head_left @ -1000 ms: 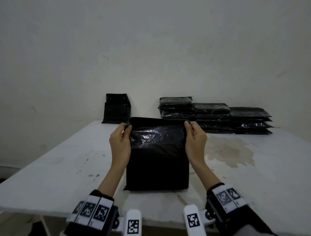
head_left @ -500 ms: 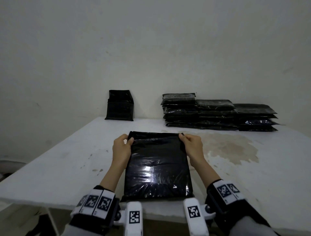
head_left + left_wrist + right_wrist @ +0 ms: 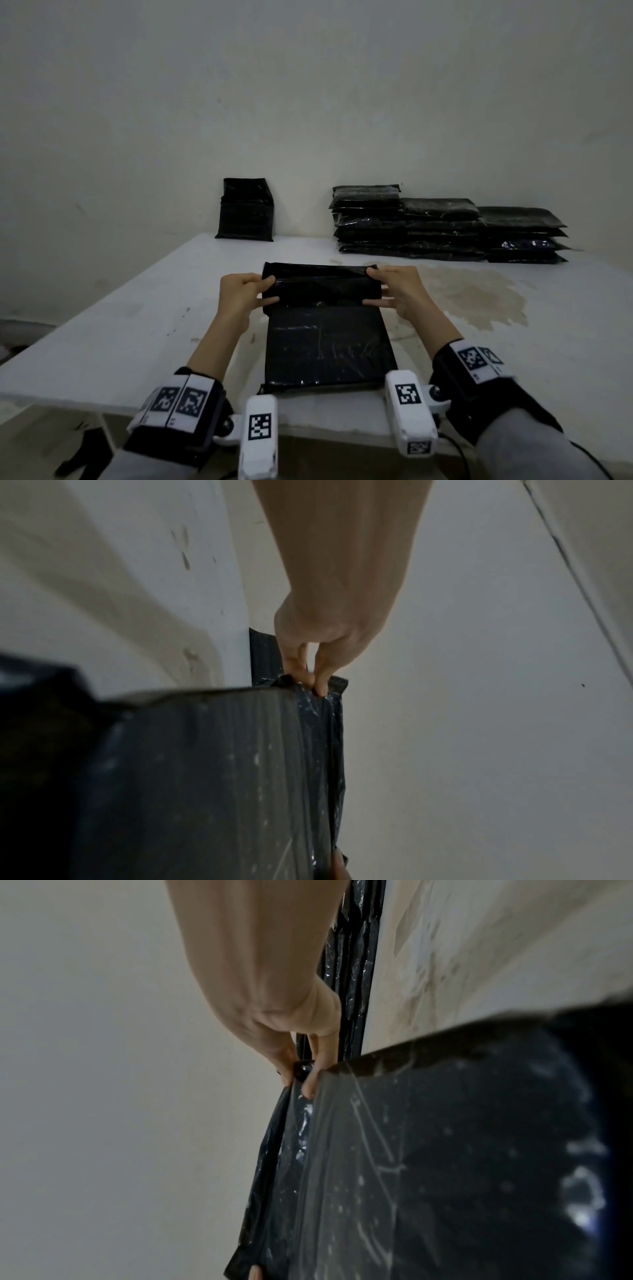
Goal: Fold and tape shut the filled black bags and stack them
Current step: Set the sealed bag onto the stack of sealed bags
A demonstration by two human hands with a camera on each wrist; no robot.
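A filled black bag [image 3: 327, 349] lies flat on the white table [image 3: 144, 308], close to its near edge. Its empty top flap [image 3: 322, 284] is lifted and bent back toward me. My left hand [image 3: 245, 294] pinches the flap's left end and my right hand [image 3: 394, 291] pinches its right end. The left wrist view shows my left hand [image 3: 313, 680] with thumb and finger closed on a corner of the bag [image 3: 212, 777]. In the right wrist view my right hand [image 3: 301, 1074] pinches the edge of the bag [image 3: 428, 1164] in the same way.
Stacks of flat black bags [image 3: 445, 229] sit at the back right against the wall. One more black bag [image 3: 246, 209] leans upright on the wall at the back left. A brownish stain [image 3: 472, 294] marks the table to the right of my hands.
The bag went from standing upright in both hands to lying flat on the table. Its top flap is now lifted and folded back toward me.
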